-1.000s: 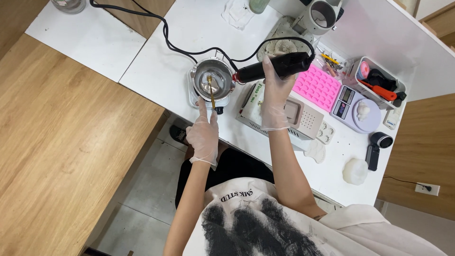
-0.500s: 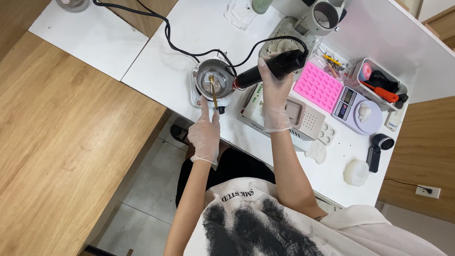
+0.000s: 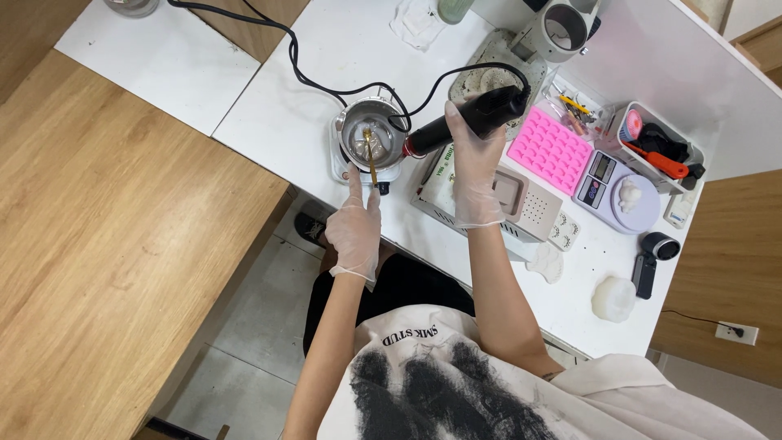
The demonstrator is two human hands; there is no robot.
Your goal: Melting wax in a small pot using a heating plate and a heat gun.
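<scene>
Fingers (image 3: 465,122) curled tight around heat gun (image 3: 468,122)

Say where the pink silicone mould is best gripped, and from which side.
Take the pink mould by its near long edge, coming from the person's side. It lies flat, and that edge looks free, though close to the beige box; the scale crowds the right end and small tools the far side. A pinch grip likely suits.

A: Screens?
B: One. A small dark rectangular display (image 3: 603,168) on the lilac kitchen scale (image 3: 643,213), right part of the white table (image 3: 277,122).
A: Labels or packages?
B: A pale rectangular label with green print (image 3: 444,163) on the top of the white box appliance (image 3: 533,210). No signs seen.
</scene>
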